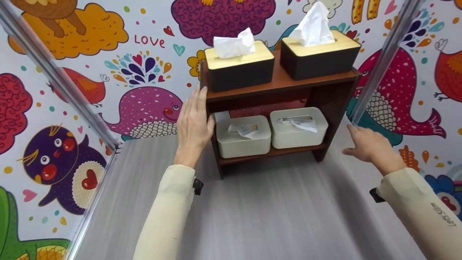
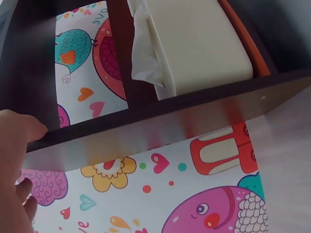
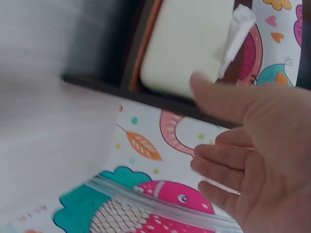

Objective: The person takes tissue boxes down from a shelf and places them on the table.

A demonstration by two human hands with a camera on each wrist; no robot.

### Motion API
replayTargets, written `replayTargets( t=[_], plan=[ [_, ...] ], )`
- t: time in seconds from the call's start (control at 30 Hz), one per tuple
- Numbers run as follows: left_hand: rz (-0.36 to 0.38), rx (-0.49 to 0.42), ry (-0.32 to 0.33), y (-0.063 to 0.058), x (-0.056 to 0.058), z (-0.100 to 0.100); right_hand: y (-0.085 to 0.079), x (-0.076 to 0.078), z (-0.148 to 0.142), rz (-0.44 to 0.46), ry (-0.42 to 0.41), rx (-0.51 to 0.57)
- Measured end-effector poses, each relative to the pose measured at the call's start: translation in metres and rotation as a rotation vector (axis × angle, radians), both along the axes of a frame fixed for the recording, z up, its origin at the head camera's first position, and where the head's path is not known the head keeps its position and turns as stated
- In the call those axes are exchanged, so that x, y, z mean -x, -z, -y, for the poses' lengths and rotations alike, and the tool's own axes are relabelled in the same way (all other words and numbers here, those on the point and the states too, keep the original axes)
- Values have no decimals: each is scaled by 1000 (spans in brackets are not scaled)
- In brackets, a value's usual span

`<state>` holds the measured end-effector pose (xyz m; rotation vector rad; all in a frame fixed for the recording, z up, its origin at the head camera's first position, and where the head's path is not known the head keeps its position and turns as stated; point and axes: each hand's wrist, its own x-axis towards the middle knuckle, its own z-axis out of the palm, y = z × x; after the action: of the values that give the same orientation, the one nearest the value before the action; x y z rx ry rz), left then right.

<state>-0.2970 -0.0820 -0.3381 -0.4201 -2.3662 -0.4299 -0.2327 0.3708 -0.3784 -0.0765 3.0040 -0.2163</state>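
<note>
Two open hands flanked the wooden shelf [image 1: 285,85] at frame centre, left hand [image 1: 193,124] flat against its side, right hand [image 1: 364,144] just apart; stiff, loaded, top-heavy, it seemed best gripped by both side panels

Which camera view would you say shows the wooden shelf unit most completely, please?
The head view: the whole wooden shelf unit shows there, with its four tissue boxes and both hands beside it. The left wrist view shows only one edge board from close up. The right wrist view shows a blurred dark edge.
</note>
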Motion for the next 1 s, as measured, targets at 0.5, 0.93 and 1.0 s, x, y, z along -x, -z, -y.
replayTargets(
  t=[0.5,0.93,1.0],
  plan=[
    [-44,71,-21,-2,-2,9,-72,25,5,-233,182,121],
    [-43,67,-46,-4,-3,31,-85,34,38,-450,89,212],
    [-46,69,-55,-4,-3,36,-84,35,44,-486,43,187]
  ],
)
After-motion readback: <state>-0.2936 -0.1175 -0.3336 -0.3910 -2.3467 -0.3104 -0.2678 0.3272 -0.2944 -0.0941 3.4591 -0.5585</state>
